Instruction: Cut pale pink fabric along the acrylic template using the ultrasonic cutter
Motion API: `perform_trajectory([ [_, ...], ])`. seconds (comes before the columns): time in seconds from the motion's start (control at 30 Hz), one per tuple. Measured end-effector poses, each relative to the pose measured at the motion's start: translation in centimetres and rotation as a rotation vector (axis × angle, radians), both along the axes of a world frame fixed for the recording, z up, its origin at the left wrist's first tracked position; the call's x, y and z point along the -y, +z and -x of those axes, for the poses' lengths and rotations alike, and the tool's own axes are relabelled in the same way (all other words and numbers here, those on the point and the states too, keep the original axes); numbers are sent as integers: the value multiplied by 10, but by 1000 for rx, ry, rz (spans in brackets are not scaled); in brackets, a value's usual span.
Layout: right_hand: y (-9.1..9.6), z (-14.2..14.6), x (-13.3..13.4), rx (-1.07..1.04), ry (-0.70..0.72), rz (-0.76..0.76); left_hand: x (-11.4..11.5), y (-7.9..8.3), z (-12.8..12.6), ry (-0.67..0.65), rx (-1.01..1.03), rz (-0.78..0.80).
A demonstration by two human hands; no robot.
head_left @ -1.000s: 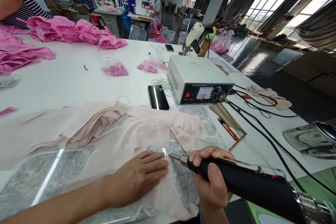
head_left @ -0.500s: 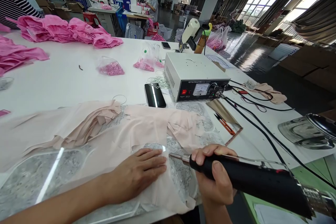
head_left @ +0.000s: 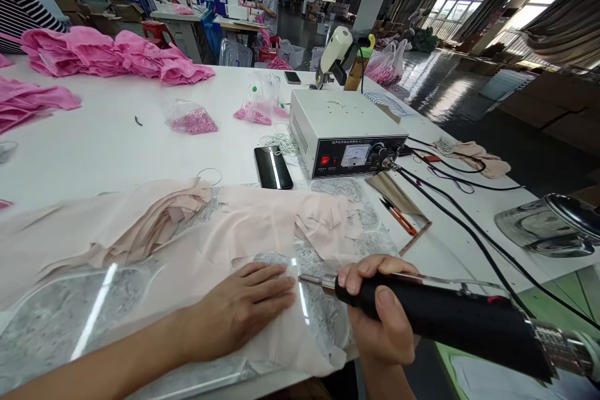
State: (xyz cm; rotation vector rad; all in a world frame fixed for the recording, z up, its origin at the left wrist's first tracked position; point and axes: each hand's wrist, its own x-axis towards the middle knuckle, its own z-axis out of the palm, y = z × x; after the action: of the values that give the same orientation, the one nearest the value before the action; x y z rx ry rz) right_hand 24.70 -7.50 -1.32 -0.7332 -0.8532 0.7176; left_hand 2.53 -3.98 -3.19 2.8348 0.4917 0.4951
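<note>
My left hand (head_left: 250,303) lies flat, fingers stretched together, on a thin pale pink fabric piece (head_left: 197,262). Under the fabric is a grey speckled sheet with a glossy clear surface (head_left: 117,300). My right hand (head_left: 382,312) is wrapped round the black body of a handheld ultrasonic welder (head_left: 450,319). Its narrow metal tip (head_left: 312,279) points left, close to my left fingertips at the fabric's edge; whether it touches the cloth I cannot tell. Beyond my left hand lies a folded stack of the same pale fabric (head_left: 154,212).
A control box (head_left: 347,131) with a dial stands behind, black cables (head_left: 450,215) running from it to the right. Nearby are a phone (head_left: 273,167), an orange-handled tool (head_left: 398,217), a glass jar (head_left: 546,225), bags of pink bits (head_left: 193,120) and pink fabric piles (head_left: 117,53). A co-worker sits at a sewing machine.
The view has shifted slightly. Both hands keep almost the same pose; a longer bright reflection now shows on the glossy surface just below the welder's tip.
</note>
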Motion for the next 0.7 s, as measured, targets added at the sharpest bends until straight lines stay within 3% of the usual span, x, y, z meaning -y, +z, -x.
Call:
perform_trajectory([
  [0.7, 0, 4, -1, 45, 45, -14, 0, -1, 0, -5, -1, -40],
])
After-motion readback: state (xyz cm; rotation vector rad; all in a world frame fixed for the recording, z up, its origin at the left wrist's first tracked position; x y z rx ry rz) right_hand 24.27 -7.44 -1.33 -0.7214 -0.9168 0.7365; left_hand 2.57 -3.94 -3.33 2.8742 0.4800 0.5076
